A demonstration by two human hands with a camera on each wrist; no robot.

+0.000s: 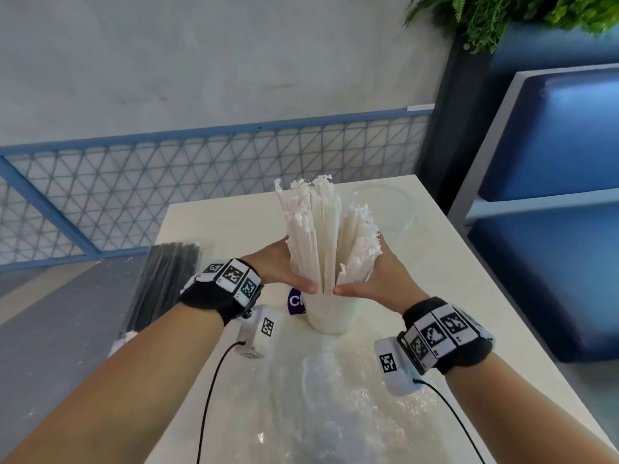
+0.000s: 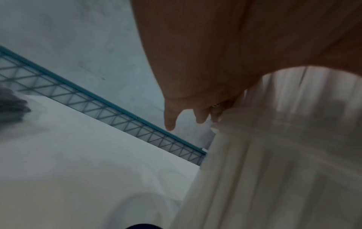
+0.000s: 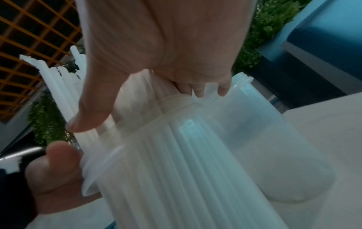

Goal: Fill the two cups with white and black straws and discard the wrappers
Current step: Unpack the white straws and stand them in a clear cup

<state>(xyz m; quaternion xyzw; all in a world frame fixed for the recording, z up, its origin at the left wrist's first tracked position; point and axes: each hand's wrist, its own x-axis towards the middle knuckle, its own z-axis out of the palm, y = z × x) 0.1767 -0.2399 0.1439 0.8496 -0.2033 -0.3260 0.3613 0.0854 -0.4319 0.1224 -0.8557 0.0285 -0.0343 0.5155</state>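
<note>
A thick bundle of white straws (image 1: 318, 236) stands upright in a clear cup (image 1: 330, 316) at the middle of the white table (image 1: 469, 296). My left hand (image 1: 281, 269) and right hand (image 1: 375, 279) wrap the bundle from either side just above the cup's rim, thumbs almost meeting at the front. In the right wrist view, my right hand (image 3: 156, 93) curls round the straws (image 3: 137, 131) over the cup (image 3: 176, 178). The left hand (image 2: 195, 108) lies against the straws (image 2: 274, 155). A second clear cup (image 1: 385, 209) stands empty behind. Black straws (image 1: 164, 283) lie in their wrapper at the table's left edge.
A crumpled clear wrapper (image 1: 335, 396) lies on the near part of the table. A blue label (image 1: 296, 301) shows just left of the cup. A blue bench (image 1: 552, 212) stands to the right, a mesh railing (image 1: 201, 169) behind, and a plant (image 1: 502, 15) above.
</note>
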